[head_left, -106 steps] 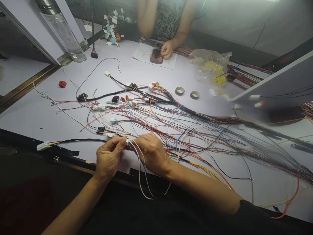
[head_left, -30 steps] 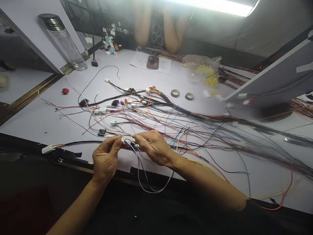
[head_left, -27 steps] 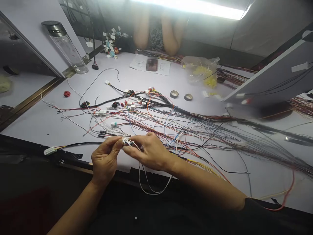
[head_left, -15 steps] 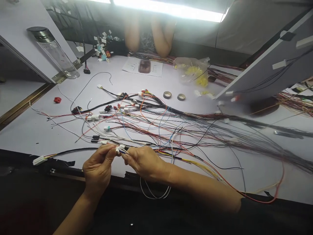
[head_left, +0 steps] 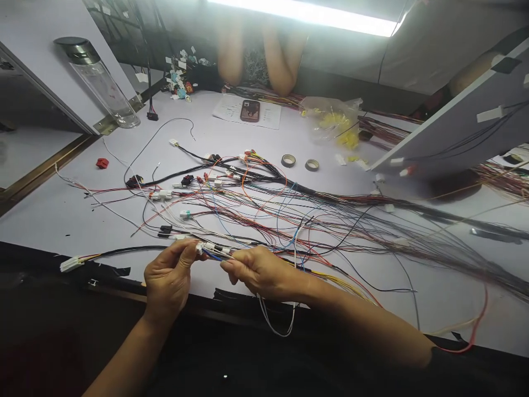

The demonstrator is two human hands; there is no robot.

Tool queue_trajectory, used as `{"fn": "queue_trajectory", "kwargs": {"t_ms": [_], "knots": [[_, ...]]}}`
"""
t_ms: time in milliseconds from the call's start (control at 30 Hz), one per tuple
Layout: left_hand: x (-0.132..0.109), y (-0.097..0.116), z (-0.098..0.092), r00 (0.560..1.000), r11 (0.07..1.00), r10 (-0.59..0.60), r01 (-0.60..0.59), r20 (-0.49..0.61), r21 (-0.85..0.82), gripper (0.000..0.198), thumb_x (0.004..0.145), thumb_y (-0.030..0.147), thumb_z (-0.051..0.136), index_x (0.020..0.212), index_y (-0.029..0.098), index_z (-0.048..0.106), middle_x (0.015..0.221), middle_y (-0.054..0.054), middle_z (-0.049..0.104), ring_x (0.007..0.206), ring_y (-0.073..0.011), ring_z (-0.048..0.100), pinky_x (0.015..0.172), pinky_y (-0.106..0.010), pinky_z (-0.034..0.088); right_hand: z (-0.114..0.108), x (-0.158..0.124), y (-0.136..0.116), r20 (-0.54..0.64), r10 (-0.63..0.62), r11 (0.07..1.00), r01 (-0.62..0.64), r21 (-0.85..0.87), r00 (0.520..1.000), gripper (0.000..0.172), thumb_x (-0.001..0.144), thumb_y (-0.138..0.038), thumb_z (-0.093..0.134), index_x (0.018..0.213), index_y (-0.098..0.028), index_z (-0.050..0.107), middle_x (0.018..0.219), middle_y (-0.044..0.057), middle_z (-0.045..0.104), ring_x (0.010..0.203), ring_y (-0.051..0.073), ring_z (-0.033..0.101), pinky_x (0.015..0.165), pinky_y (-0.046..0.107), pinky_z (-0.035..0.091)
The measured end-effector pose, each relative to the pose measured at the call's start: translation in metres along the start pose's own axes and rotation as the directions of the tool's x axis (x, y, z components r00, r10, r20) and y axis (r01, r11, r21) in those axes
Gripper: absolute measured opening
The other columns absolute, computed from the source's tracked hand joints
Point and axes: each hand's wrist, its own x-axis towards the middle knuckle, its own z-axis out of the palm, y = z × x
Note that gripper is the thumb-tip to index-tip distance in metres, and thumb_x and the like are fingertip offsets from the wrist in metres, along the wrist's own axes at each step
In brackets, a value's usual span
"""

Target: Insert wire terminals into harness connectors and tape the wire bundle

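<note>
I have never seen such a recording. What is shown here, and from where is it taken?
There is no machine: these are a person's bare hands, seen by one camera worn on the head, looking forward and down. The left hand pinches a small white plastic connector. The right hand holds thin blue and white wires leading from it. On the white table lie a long bundle of black-wrapped and coloured wires, a small red plastic piece, two rolls of dark tape and a clear plastic bag with yellow pieces inside. Opposite are another person's forearms.
</note>
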Motion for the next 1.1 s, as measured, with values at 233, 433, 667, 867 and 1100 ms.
{"fn": "queue_trajectory", "kwargs": {"t_ms": [233,433,667,867,1100], "knots": [[0.012,0.003,-0.003,0.969,0.984,-0.158,0.14,-0.187,-0.107,0.027,0.057,0.031,0.087,0.075,0.016,0.073,0.079,-0.003,0.069,0.066,-0.0125,0.063,0.062,-0.024,0.057,-0.013,-0.012,0.003,-0.022,0.011,0.999,-0.01,0.032,1.0,0.045,0.098,-0.045,0.038,0.073,-0.016,0.061,0.062,-0.003,0.048,0.057,0.008,0.046,0.053,0.019,0.035],[0.033,0.013,-0.017,0.96,0.998,-0.032,0.017,-0.278,-0.054,0.029,0.054,0.031,0.088,0.074,0.016,0.072,0.075,0.0,0.069,0.063,-0.0112,0.061,0.059,-0.023,0.058,-0.034,-0.026,-0.004,-0.051,-0.001,0.993,-0.005,-0.115,0.999,0.039,0.098,-0.04,0.04,0.075,-0.017,0.062,0.063,-0.003,0.049,0.058,0.008,0.045,0.056,0.02,0.036],[0.063,0.024,-0.039,0.908,0.998,0.048,-0.065,-0.417,-0.027,0.029,0.051,0.034,0.089,0.07,0.02,0.072,0.071,0.003,0.066,0.063,-0.0112,0.061,0.057,-0.023,0.059,-0.046,-0.049,0.008,-0.045,0.045,0.945,-0.057,-0.323,0.998,0.033,0.098,-0.037,0.042,0.082,-0.021,0.066,0.074,-0.001,0.064,0.068,0.011,0.057,0.064,0.022,0.039],[0.057,0.008,-0.045,0.883,0.993,-0.101,0.058,-0.459,-0.106,0.04,0.037,0.035,0.093,0.066,0.019,0.071,0.074,0.001,0.069,0.069,-0.012,0.061,0.058,-0.019,0.06,-0.02,-0.044,0.06,-0.054,0.083,0.852,-0.099,-0.514,0.995,0.035,0.098,-0.036,0.042,0.077,-0.02,0.065,0.075,0.002,0.068,0.067,0.013,0.059,0.06,0.023,0.035],[0.057,0.002,-0.053,0.865,0.982,-0.165,0.097,-0.474,-0.164,0.042,0.037,0.034,0.093,0.07,0.018,0.072,0.078,0.0,0.068,0.07,-0.0116,0.062,0.059,-0.017,0.059,-0.034,-0.049,0.053,-0.031,-0.002,0.853,-0.015,-0.521,1.0,0.026,0.096,-0.031,0.047,0.082,-0.02,0.066,0.078,0.002,0.068,0.07,0.013,0.059,0.062,0.023,0.038]]}}
